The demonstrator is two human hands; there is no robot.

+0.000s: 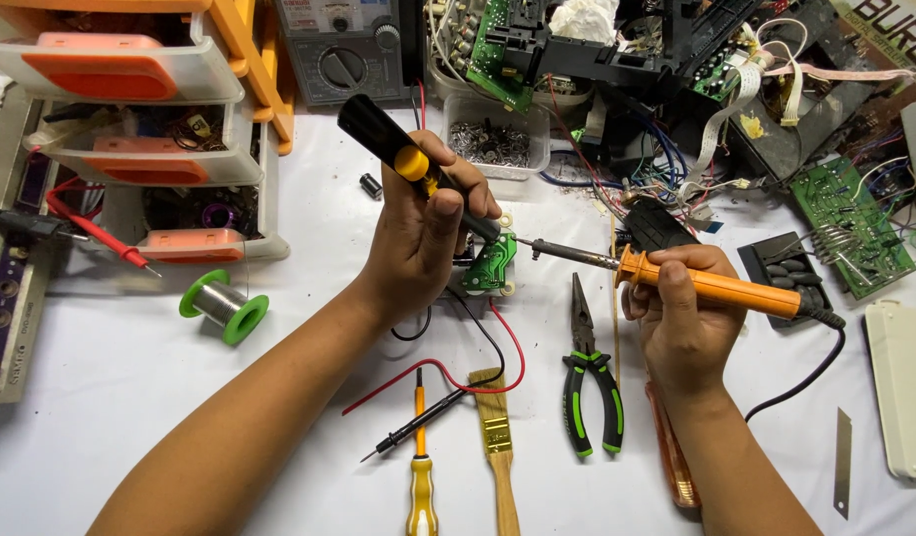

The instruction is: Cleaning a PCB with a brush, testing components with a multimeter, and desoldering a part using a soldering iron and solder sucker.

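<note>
The left hand (423, 233) grips a black desoldering pump (398, 154) with a yellow button, tip down at a small green circuit board (491, 268) on the white table (130, 367). The right hand (681, 313) clasps an orange soldering iron (676, 278), its tip seemingly touching the board.
</note>
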